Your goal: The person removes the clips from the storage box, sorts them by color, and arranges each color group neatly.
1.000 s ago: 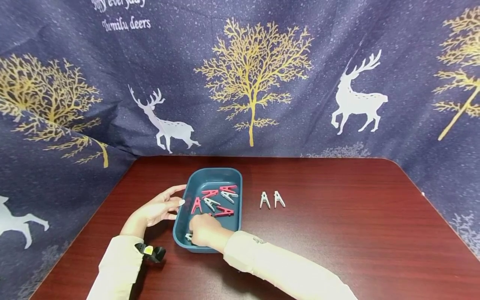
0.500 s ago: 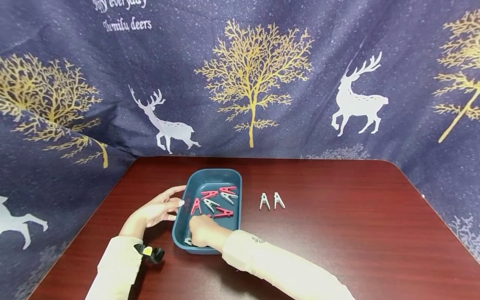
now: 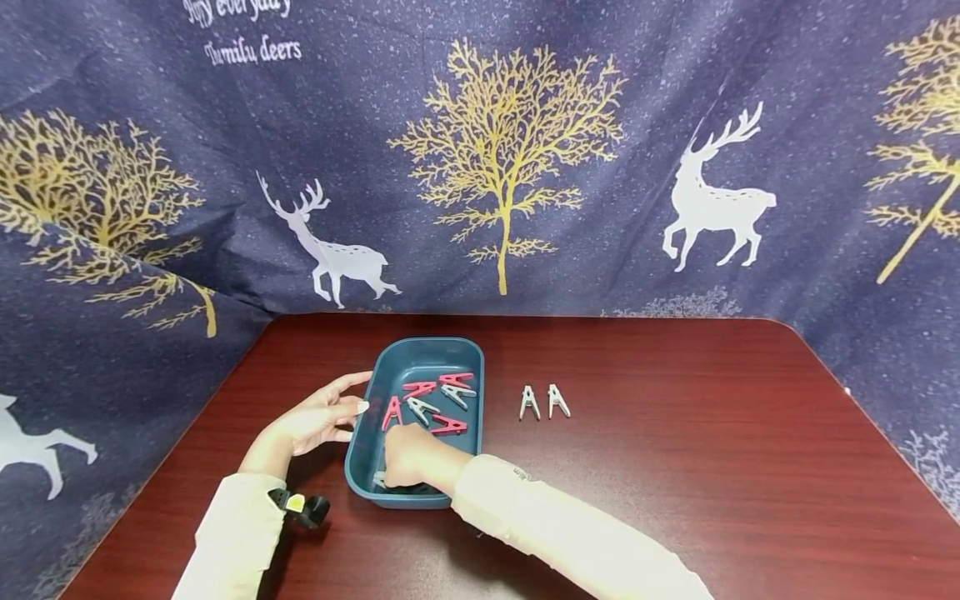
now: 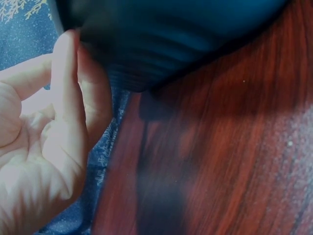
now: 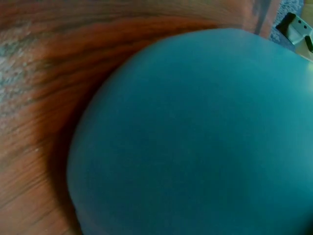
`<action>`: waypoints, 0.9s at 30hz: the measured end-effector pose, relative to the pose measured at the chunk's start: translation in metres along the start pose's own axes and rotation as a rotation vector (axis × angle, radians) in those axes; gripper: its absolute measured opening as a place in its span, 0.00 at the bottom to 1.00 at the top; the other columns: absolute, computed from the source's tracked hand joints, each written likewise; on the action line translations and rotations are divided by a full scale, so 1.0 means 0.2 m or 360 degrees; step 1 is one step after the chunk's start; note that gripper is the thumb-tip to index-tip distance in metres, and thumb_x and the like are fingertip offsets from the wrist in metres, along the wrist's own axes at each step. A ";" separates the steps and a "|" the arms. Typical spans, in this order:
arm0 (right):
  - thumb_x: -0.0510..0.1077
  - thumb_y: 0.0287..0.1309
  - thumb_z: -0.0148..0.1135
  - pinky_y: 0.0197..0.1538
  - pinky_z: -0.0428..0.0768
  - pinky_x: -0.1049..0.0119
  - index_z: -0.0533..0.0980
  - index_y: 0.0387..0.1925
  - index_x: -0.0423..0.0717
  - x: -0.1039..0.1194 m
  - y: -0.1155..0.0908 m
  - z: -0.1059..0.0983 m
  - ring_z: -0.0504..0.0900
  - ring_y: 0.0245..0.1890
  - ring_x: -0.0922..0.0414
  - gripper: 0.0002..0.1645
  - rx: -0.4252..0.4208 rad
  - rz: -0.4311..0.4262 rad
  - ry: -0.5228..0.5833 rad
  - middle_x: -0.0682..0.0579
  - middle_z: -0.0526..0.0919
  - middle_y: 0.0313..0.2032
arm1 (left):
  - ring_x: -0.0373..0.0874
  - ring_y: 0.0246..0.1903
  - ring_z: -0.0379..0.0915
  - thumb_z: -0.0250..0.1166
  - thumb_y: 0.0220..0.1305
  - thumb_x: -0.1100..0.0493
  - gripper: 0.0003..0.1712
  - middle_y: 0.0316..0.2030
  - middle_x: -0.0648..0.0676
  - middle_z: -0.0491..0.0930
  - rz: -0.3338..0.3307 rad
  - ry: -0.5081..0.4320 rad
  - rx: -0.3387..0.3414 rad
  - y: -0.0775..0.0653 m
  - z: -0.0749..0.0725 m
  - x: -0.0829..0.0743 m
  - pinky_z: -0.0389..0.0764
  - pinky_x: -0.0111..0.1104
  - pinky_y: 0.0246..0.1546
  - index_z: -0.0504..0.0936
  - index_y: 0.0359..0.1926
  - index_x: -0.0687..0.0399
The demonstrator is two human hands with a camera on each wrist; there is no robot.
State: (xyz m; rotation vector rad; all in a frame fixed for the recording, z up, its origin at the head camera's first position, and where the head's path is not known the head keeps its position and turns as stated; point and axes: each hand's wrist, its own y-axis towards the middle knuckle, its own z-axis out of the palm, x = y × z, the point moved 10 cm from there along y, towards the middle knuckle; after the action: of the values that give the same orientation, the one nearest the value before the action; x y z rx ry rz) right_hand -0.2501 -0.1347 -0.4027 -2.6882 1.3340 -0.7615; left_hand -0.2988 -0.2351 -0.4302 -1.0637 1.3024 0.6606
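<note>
A blue plastic bin (image 3: 480, 408) holds several red and pale clothespins. Among them are a red clothespin (image 3: 450, 425) and a pale clothespin (image 3: 422, 408). My left hand (image 3: 318, 419) touches the bin's left wall with outstretched fingers; in the left wrist view, fingertips meet the bin's outer side. My right hand (image 3: 416, 457) is down inside the near end of the bin, its fingers hidden below it. Part of another pale clothespin (image 3: 379, 479) shows just left of it. Whether the right fingers pinch anything is hidden; only the bin's outer wall (image 5: 186, 132) fills the right wrist view.
Two pale clothespins, the left clothespin (image 3: 529, 402) and the right clothespin (image 3: 557, 401), lie on the reddish-brown table (image 3: 675, 450) to the right of the bin. A dark blue cloth (image 3: 600, 208) with deer and trees hangs behind the table. A black wrist camera (image 3: 303, 507) is on the left sleeve.
My right hand has shifted slightly toward the far right inside the bin, and the bit of red beside its knuckles is out of sight. My left hand stays at the bin wall.
</note>
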 end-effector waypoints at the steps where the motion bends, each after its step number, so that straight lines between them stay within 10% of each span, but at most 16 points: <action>1: 0.40 0.47 0.67 0.22 0.66 0.72 0.74 0.14 0.45 -0.01 0.00 -0.01 0.70 0.18 0.60 0.13 -0.0009 0.0002 0.0034 0.56 0.73 0.14 | 0.44 0.40 0.81 0.55 0.69 0.64 0.39 0.42 0.48 0.83 -0.0002 -0.0003 -0.0002 0.00 0.00 0.00 0.82 0.40 0.43 0.44 0.73 0.54; 15: 0.37 0.46 0.69 0.21 0.64 0.73 0.73 0.08 0.46 -0.07 -0.07 -0.08 0.68 0.17 0.63 0.18 -0.0112 0.0011 0.0304 0.58 0.69 0.11 | 0.42 0.38 0.81 0.54 0.69 0.64 0.39 0.42 0.47 0.83 0.0011 -0.0015 0.0009 0.00 0.01 0.00 0.82 0.39 0.42 0.44 0.73 0.55; 27: 0.40 0.42 0.74 0.27 0.71 0.73 0.82 0.23 0.45 -0.11 -0.14 -0.20 0.73 0.25 0.64 0.07 -0.0378 0.0043 0.0472 0.57 0.80 0.22 | 0.43 0.40 0.81 0.53 0.70 0.64 0.39 0.43 0.48 0.83 0.0039 -0.0023 0.0039 -0.01 0.02 -0.03 0.82 0.38 0.42 0.42 0.73 0.56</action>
State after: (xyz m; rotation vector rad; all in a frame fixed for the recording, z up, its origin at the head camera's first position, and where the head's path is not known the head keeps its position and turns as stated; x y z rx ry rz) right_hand -0.2586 -0.0934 -0.3692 -2.8111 1.6141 -1.1000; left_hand -0.2959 -0.2325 -0.4248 -1.0228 1.3099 0.6681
